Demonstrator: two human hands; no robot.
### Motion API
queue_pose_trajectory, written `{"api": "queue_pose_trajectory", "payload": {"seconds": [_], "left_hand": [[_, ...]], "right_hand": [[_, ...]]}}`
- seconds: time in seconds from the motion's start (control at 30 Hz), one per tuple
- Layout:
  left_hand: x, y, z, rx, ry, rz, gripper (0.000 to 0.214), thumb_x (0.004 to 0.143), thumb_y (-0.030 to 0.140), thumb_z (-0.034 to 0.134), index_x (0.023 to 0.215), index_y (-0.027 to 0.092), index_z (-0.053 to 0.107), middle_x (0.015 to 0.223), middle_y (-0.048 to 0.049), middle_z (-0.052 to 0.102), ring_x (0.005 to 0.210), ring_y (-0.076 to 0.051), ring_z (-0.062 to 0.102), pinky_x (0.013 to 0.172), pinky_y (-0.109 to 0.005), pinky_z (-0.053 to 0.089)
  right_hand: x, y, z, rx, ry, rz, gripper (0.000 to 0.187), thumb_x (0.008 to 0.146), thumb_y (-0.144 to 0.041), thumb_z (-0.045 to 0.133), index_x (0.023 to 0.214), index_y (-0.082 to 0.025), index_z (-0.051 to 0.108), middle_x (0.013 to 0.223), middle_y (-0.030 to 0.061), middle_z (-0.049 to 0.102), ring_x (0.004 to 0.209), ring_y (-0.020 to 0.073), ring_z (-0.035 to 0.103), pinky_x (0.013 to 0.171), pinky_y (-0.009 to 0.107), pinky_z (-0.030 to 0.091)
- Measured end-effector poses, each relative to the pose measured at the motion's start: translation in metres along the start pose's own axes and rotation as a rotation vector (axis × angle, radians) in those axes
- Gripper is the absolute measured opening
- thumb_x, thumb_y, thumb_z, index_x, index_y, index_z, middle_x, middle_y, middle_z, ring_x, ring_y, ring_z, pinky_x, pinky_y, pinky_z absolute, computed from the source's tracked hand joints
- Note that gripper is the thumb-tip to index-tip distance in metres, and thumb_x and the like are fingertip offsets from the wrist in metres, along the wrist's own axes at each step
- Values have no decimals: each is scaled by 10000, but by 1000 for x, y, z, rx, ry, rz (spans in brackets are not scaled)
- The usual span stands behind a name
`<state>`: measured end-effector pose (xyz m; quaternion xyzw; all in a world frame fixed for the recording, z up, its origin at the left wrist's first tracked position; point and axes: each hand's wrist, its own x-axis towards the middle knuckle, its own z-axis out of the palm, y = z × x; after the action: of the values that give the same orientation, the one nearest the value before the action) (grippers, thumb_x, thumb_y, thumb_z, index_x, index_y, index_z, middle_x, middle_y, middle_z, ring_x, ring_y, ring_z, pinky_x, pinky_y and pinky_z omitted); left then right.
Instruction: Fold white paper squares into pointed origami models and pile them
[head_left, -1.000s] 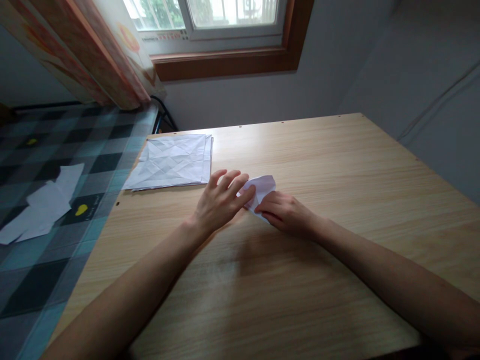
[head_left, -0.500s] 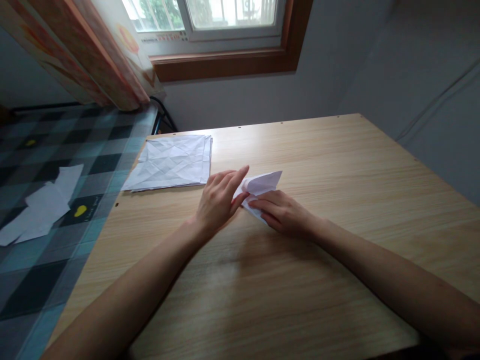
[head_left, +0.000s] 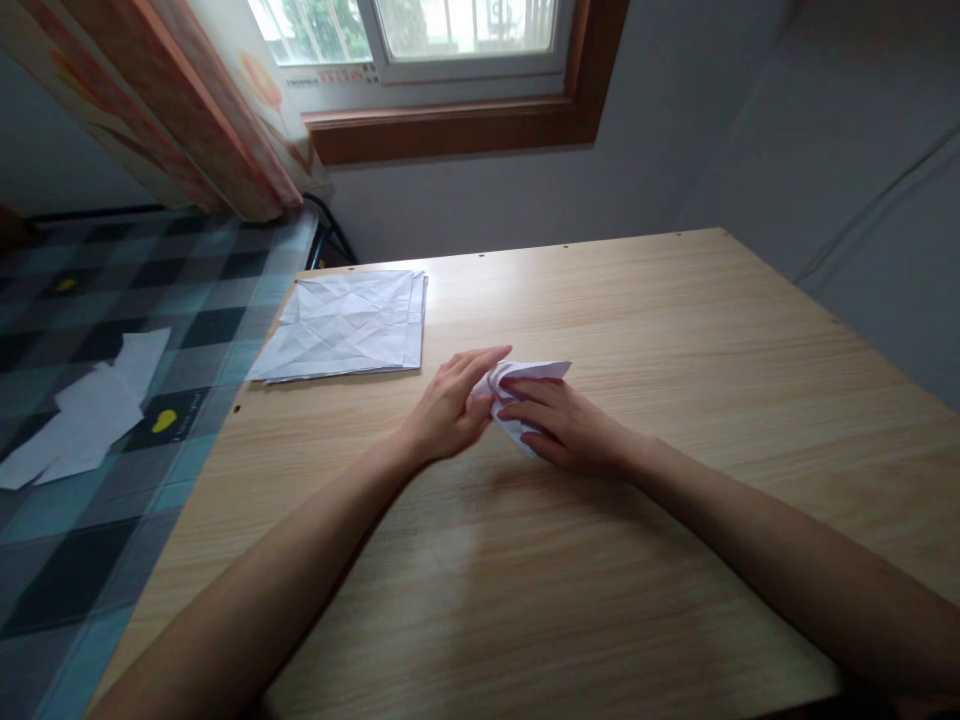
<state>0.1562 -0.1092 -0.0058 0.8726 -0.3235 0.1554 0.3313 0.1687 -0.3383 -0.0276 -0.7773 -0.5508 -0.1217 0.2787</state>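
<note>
A small folded white paper piece lies on the wooden table near its middle. My left hand pinches its left end with fingers pressed together. My right hand presses down on the paper from the right, fingers closed over it, hiding most of the lower part. Only the paper's upper flap and a bottom corner show between and beyond my fingers.
A stack of creased white sheets sits at the table's far left corner. Left of the table is a checked blue cloth surface with loose white paper pieces. A curtain and window are behind.
The paper's raised flap has been folded down flatter and its tip moved right. My left fingers have gone from spread to pressed on the paper; my right hand shifted slightly up over it.
</note>
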Motion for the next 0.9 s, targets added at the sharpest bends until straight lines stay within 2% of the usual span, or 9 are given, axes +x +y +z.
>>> {"api": "queue_pose_trajectory", "payload": {"seconds": [0.17, 0.33, 0.47, 0.7, 0.9], "left_hand": [[0, 0, 4, 37, -19, -97, 390, 937, 210, 467, 1313, 147, 546, 1244, -126, 659, 1133, -237, 613, 997, -422, 488], [0, 0, 5, 84, 7, -139, 376, 903, 191, 531, 1275, 151, 561, 1199, -108, 673, 1095, -225, 618, 967, -388, 500], [0, -2, 5, 133, 27, -159, 376, 879, 190, 589, 1253, 150, 573, 1128, -93, 684, 1038, -223, 616, 937, -380, 503], [0, -3, 6, 219, 51, -207, 325, 846, 172, 649, 1170, 175, 620, 979, -52, 668, 939, -212, 603, 874, -366, 512], [-1, -3, 5, 244, 87, -171, 160, 895, 245, 614, 1032, 182, 668, 975, -61, 649, 917, -204, 598, 831, -348, 515]], "right_hand": [[0, -2, -3, 23, -37, 61, 404, 883, -163, 563, 1286, -159, 555, 1430, 180, 508, 1369, 305, 433, 1108, 517, 414], [1, -4, -4, 47, 5, 72, 486, 870, -170, 569, 1349, -173, 487, 1402, 173, 518, 1316, 302, 482, 1083, 524, 444], [2, -6, -4, 4, 4, 73, 454, 876, -182, 570, 1326, -168, 509, 1366, 171, 540, 1263, 306, 516, 1045, 511, 477], [1, -8, -3, -91, 12, 153, 402, 853, -255, 636, 1240, -160, 585, 1321, 184, 563, 1212, 336, 539, 1001, 536, 487], [3, -9, -3, -109, 5, 208, 392, 879, -302, 646, 1226, -128, 596, 1295, 203, 581, 1193, 344, 554, 1002, 527, 486]]}}
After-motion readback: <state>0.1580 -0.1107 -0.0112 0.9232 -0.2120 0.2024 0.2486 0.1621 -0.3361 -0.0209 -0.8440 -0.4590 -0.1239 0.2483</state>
